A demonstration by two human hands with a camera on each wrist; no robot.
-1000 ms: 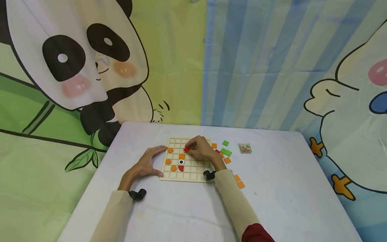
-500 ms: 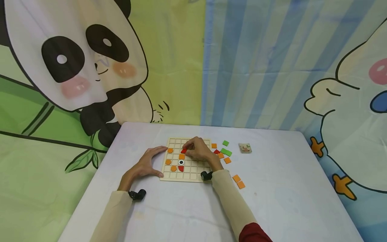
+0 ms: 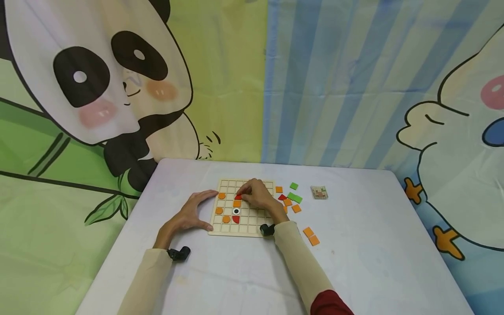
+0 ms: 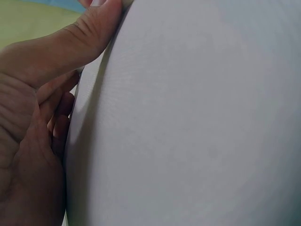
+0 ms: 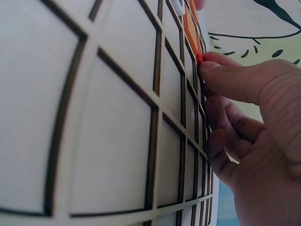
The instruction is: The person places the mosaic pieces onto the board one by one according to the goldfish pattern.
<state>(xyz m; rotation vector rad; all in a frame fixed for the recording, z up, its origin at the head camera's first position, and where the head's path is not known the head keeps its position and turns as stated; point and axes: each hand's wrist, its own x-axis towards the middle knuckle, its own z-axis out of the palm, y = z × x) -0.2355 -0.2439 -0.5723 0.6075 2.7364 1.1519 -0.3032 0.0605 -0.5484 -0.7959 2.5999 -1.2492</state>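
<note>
A wooden grid board (image 3: pixel 252 225) lies on the white table. My right hand (image 3: pixel 257 194) pinches a red piece (image 3: pixel 238 197) at a cell just behind an orange square (image 3: pixel 237 204); its fingertips partly cover it. In the right wrist view, thumb and index finger meet at the red piece (image 5: pixel 200 57), low against the grid. My left hand (image 3: pixel 189 214) is spread along the board's left side, fingertips at the far corner area and thumb near the front corner. A white disc with a black dot (image 3: pixel 236 211), a red rounded piece (image 3: pixel 236 219) and orange rounded pieces (image 3: pixel 226 219) sit in cells.
Right of the board lie loose green pieces (image 3: pixel 294 198), orange squares (image 3: pixel 296 208) and a red piece (image 3: pixel 282 197). Two more orange squares (image 3: pixel 313 240) are nearer the front. A small patterned card (image 3: pixel 319 193) lies farther right. A printed cloth (image 3: pixel 334 87) hangs behind the table.
My right hand has shifted slightly left and brought the red piece down to the cell behind the orange square. The left hand has stayed in place.
</note>
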